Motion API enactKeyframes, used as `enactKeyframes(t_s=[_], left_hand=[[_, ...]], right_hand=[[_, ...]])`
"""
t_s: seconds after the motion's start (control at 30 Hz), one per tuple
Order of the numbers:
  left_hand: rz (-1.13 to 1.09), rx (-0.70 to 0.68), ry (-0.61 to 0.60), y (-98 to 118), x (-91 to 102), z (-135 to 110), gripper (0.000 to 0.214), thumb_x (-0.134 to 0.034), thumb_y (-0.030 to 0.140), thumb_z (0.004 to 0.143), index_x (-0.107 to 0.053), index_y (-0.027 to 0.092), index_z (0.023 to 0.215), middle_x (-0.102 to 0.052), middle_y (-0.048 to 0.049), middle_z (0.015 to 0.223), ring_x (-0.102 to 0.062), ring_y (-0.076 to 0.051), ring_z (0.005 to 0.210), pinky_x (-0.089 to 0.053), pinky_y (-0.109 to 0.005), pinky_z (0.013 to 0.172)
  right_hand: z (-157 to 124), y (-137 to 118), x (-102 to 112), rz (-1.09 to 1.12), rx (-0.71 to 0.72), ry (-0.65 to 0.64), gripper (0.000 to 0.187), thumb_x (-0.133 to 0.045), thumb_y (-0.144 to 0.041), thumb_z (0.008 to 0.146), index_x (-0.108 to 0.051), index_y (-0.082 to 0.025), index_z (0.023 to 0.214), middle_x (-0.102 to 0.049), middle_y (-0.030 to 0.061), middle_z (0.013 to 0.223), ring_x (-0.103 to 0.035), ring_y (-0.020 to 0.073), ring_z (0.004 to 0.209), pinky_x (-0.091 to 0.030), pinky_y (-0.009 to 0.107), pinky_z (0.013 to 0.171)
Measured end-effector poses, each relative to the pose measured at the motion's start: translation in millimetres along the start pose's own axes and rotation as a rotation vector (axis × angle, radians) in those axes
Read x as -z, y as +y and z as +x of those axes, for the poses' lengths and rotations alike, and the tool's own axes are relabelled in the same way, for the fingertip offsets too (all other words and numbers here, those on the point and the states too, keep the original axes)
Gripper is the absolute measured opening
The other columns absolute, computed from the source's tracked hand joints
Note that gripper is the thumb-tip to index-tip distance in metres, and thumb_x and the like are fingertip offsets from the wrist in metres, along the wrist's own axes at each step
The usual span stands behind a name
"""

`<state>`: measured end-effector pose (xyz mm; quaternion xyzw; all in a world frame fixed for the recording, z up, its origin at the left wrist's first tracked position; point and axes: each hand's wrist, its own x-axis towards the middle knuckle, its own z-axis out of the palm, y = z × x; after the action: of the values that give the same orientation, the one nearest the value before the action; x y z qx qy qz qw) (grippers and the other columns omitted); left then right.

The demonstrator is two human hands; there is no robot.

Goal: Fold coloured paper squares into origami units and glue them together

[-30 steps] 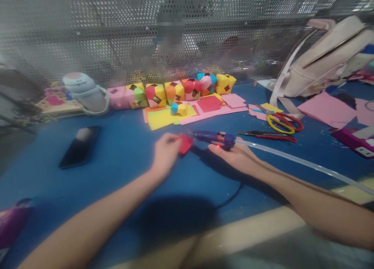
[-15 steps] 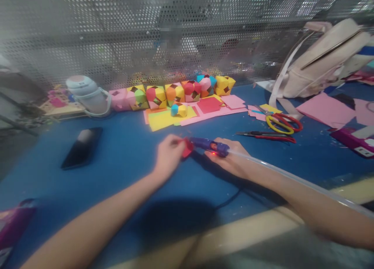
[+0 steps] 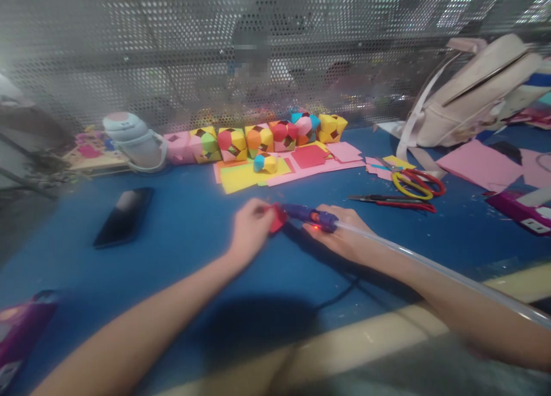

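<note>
My left hand (image 3: 251,226) is closed on a small red paper piece (image 3: 278,218), pinched by its left side above the blue table (image 3: 181,281). In my right hand (image 3: 344,235) is a blue hot glue gun (image 3: 312,214), its small red light glowing. A long clear glue stick (image 3: 400,249) runs out of the gun's back along my right forearm. The gun's nozzle meets or nearly meets the red paper; the exact contact is too blurred to tell. Its dark cord trails below.
Folded paper balls (image 3: 232,143) line the mesh panel (image 3: 185,51) behind coloured paper sheets (image 3: 241,178). Scissors (image 3: 415,183) and a red cutter (image 3: 396,201) lie right, near a beige backpack (image 3: 469,97) and purple power strip (image 3: 520,209). A phone (image 3: 124,217) and bottle (image 3: 135,140) are left.
The view has shifted slightly. Both hands keep their hold, with the glue gun still at the red paper piece.
</note>
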<state>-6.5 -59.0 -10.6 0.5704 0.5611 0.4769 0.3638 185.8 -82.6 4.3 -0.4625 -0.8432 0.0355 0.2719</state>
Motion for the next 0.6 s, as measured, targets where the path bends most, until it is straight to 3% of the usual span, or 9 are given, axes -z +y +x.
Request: enactKeyframes(t_s=[0.6], left_hand=[[0.006, -0.007, -0.007, -1.1, -0.1, 0.3, 0.006, -0.056, 0.022, 0.069, -0.057, 0.017, 0.066, -0.053, 0.004, 0.056, -0.048, -0.011, 0.054, -0.039, -0.023, 0.055]], right_hand=[[0.7, -1.5, 3.5, 0.034, -0.032, -0.022, 0.024, -0.045, -0.037, 0.085, -0.053, -0.019, 0.071, -0.061, 0.0035, 0.064, -0.054, 0.0137, 0.053, -0.036, 0.023, 0.052]])
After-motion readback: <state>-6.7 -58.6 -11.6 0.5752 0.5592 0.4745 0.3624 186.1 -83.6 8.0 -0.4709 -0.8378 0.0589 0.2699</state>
